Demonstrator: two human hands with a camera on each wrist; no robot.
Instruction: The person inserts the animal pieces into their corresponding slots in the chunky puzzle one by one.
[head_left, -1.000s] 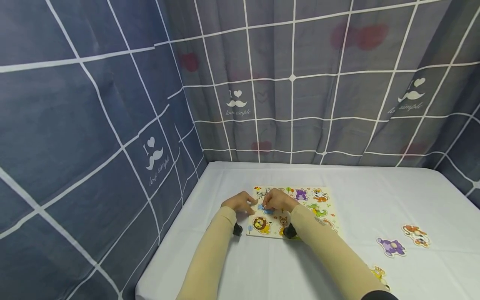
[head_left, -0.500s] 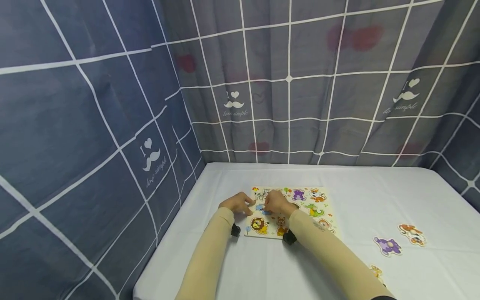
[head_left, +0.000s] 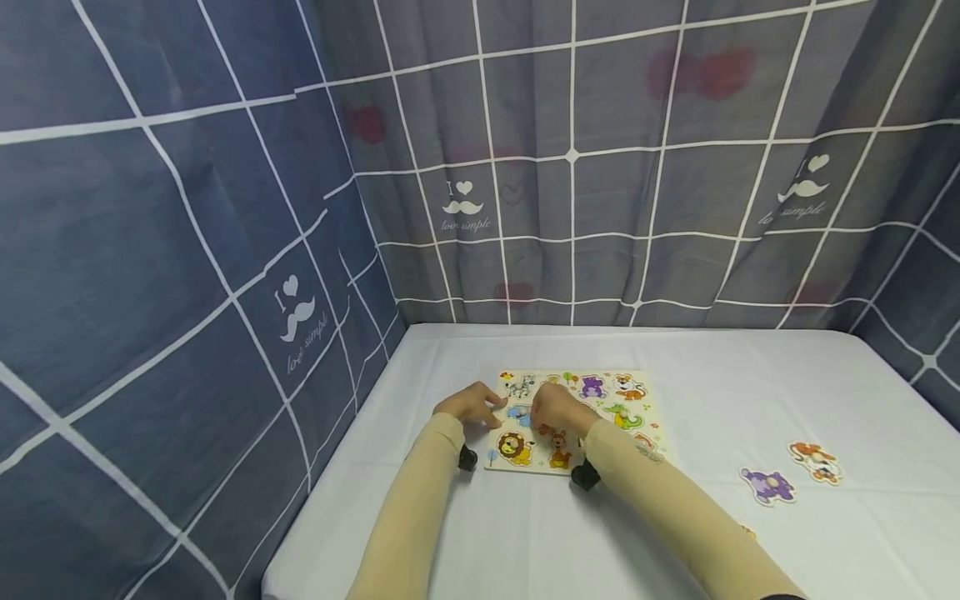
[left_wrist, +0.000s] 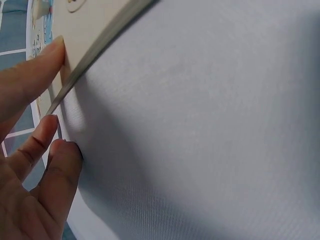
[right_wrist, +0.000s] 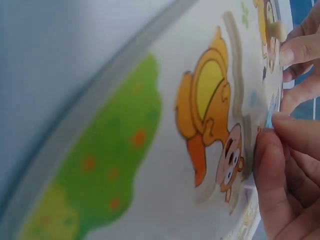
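Observation:
A wooden puzzle board (head_left: 491, 472) with printed animals lies on the white table. My left hand (head_left: 471, 403) grips its left edge, thumb (left_wrist: 50, 55) on the top face and fingertips at the side. My right hand (head_left: 557, 409) is curled low over the middle of the board, thumb and index finger (right_wrist: 295, 127) drawn together. Nothing shows between them. Just left of these fingers sits the blue elephant piece (head_left: 518, 416). The lion (head_left: 513, 448), with a knob, and the kangaroo (head_left: 559, 451) are nearer the front. The right hand hides part of the board's centre.
To the right lie a purple hippo piece (head_left: 767, 486) and an orange-and-white animal piece (head_left: 815, 463). A yellow piece (head_left: 748, 532) is mostly hidden behind the right sleeve. Dark checked curtains (head_left: 540, 192) stand at the left and back of the table.
My right hand has shifted slightly right across the board, uncovering the elephant and its knob. The left hand has stayed at the edge. The whole view has drifted a little.

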